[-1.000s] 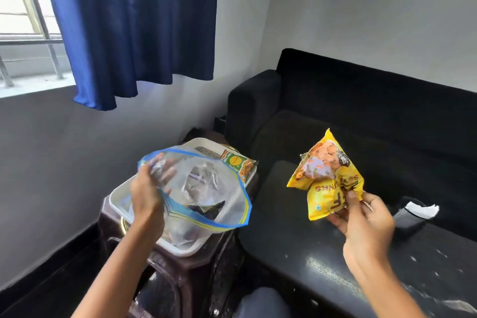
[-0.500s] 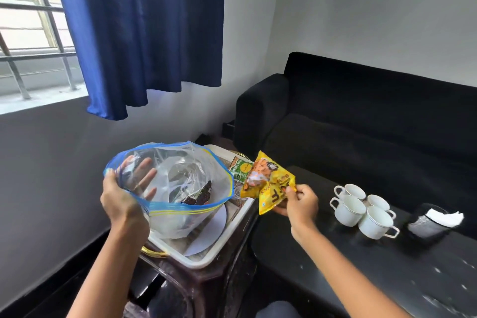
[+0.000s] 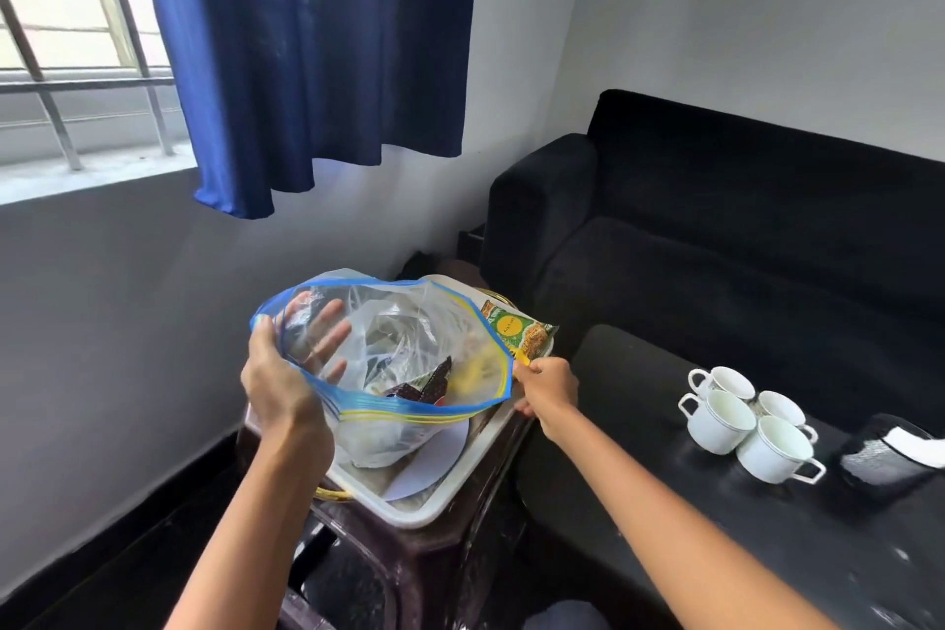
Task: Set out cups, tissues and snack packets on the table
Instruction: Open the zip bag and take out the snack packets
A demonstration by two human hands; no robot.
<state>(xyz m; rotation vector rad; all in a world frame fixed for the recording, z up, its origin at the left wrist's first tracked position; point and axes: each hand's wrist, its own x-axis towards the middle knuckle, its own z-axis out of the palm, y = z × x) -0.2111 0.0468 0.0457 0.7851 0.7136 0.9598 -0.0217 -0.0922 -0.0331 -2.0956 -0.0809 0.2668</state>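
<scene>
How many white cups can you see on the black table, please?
4, clustered together on the black table: cup one at the back, cup two front left, cup three back right, cup four nearest. None seems hidden.

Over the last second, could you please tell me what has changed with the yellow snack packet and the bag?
The right hand carried the yellow snack packet leftward from above the black table to the zip bag, where it now shows through the plastic, its corner still pinched. The left hand kept holding the bag's rim open over the white tray.

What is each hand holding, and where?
Left hand grips the bag at its rim. Right hand pinches a yellow packet by its end.
</scene>
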